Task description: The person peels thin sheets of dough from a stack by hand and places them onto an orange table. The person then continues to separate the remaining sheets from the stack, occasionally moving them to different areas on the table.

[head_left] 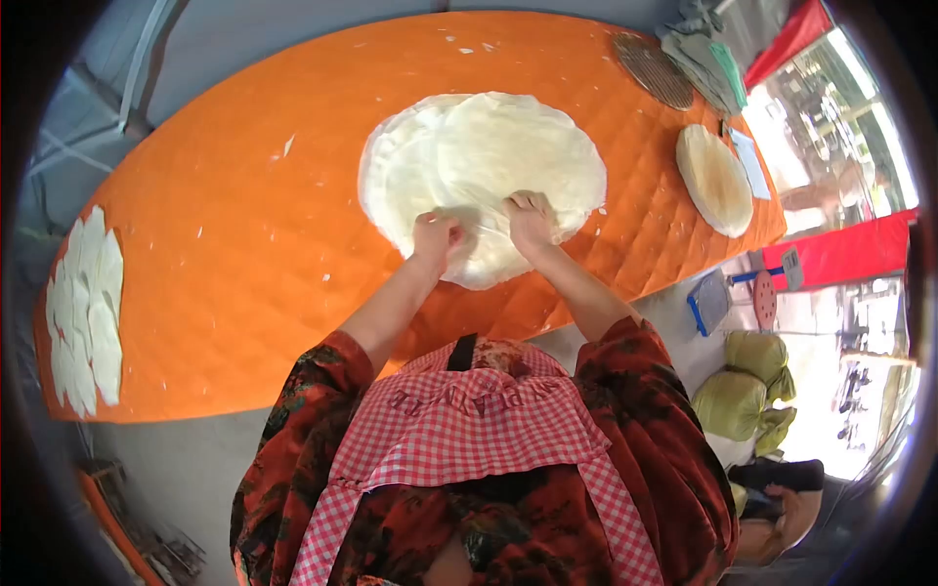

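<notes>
A broad, round stack of thin, soft cream-white sheets (479, 146), like thin flatbread, lies on an orange quilted table cover. Small wrinkles run across its near part, between my two hands. My left hand (437, 237) is closed at the near left part of the stack, fingers pinching the thin sheet. On the near right part, my right hand (530, 217) has its fingers curled down onto the same sheet. Both forearms reach in from the table's near side.
White folded pieces (86, 313) lie overlapped at the table's left end. At the right are an oval, tan-topped stack (713, 181), a round wire rack (653, 70) and grey cloths (703, 68). White scraps dot the orange cover (234, 225). Green sacks (738, 391) stand on the floor.
</notes>
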Motion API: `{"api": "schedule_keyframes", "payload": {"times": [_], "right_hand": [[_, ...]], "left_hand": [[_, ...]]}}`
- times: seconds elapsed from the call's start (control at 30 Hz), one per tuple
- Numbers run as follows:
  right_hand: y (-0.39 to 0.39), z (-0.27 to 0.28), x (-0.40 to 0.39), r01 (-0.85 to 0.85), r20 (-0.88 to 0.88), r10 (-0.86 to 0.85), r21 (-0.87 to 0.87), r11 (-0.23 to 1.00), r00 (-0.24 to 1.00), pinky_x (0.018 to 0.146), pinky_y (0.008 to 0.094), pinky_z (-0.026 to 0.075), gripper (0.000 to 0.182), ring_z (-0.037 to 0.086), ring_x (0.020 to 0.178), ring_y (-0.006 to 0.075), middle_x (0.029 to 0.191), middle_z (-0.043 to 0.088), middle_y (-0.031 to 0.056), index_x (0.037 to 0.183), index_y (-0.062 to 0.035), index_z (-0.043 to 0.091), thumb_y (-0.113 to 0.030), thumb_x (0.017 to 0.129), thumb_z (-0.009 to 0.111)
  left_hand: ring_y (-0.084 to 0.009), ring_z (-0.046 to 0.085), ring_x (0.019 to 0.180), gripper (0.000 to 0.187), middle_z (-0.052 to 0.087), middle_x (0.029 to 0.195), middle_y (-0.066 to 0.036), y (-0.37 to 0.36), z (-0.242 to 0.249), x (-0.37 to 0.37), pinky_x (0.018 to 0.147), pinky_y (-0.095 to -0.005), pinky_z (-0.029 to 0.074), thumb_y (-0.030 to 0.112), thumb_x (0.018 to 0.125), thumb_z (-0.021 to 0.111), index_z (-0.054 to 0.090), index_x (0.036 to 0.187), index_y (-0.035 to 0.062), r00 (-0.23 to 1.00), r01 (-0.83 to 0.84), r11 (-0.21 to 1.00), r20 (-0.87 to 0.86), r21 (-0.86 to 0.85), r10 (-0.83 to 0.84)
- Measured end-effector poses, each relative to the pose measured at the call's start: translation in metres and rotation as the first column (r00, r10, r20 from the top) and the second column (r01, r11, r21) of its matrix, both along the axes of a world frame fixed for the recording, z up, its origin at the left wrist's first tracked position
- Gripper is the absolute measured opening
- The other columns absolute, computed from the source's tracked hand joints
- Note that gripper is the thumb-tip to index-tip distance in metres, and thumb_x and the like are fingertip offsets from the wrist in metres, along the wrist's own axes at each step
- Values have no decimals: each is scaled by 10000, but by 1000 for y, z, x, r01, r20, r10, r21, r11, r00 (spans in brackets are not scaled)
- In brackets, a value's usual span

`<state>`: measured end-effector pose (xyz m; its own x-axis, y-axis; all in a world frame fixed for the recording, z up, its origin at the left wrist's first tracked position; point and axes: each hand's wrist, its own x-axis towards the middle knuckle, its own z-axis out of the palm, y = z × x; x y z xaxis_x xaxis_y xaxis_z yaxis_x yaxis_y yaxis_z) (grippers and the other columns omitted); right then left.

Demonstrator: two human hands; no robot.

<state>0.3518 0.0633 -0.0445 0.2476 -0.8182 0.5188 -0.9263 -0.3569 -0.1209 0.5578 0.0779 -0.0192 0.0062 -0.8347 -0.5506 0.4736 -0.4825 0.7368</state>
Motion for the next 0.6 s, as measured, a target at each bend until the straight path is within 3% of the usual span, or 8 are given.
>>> {"api": "schedule_keyframes", "payload": {"times": [0.07,0.1,0.2,0.27,0.37,0.43,0.47,0.6], "right_hand": [[-12,0,-1,-31,430,-345,662,749,834,762,428,482,223,596,920,258,971,611,150,1006,-93,634,-163,876,467],[-20,4,-5,3,407,-395,694,720,824,753,424,486,216,602,912,263,957,619,146,980,-86,642,-151,861,475],[-63,24,12,217,202,-425,626,749,882,725,413,499,197,617,888,276,916,643,136,905,-67,667,-118,814,499],[-85,44,18,350,72,-462,555,754,884,707,405,508,187,628,873,284,889,659,128,854,-53,683,-95,783,515],[-58,51,42,274,-13,-281,265,924,960,740,370,484,130,585,897,221,836,644,47,777,-122,677,-115,726,559],[-46,-16,46,145,-30,-143,91,985,989,768,378,460,81,540,914,206,827,611,16,756,-167,651,-184,706,591],[-43,-25,32,170,5,-171,78,982,985,766,370,462,97,545,902,205,838,609,20,779,-168,650,-212,708,601],[-41,-32,24,12,306,-154,420,908,939,786,400,470,197,578,902,261,932,623,78,955,-136,622,-209,780,568]], "left_hand": [[-242,554,703,236,499,811,-98,-7,-12,1,625,-336,494,22,804,572,414,978,13,999,50,999,-16,13,-50],[-224,525,647,172,474,731,-75,-13,-24,3,579,-323,473,21,779,575,419,849,43,990,92,995,-113,47,-86],[-168,451,517,241,415,570,-22,-33,-38,6,469,-286,426,-15,746,562,416,585,88,941,205,966,-303,156,-151],[-123,424,477,258,428,561,-19,-71,-103,26,409,-236,372,23,782,575,426,585,99,934,323,946,-176,40,-312],[-115,407,431,232,428,540,-13,-47,-37,2,375,-223,333,29,785,578,457,597,91,940,315,929,73,194,-333],[-117,404,413,217,433,533,-12,-48,-37,-4,366,-224,321,34,783,578,470,603,90,902,319,922,228,218,-366],[-109,413,414,198,451,542,-3,-67,-71,9,360,-224,315,60,772,600,486,612,85,848,525,846,28,94,-529],[-120,470,507,96,499,580,-16,-18,-29,-14,444,-263,421,71,744,627,564,674,53,949,250,963,222,-104,-223]]}}
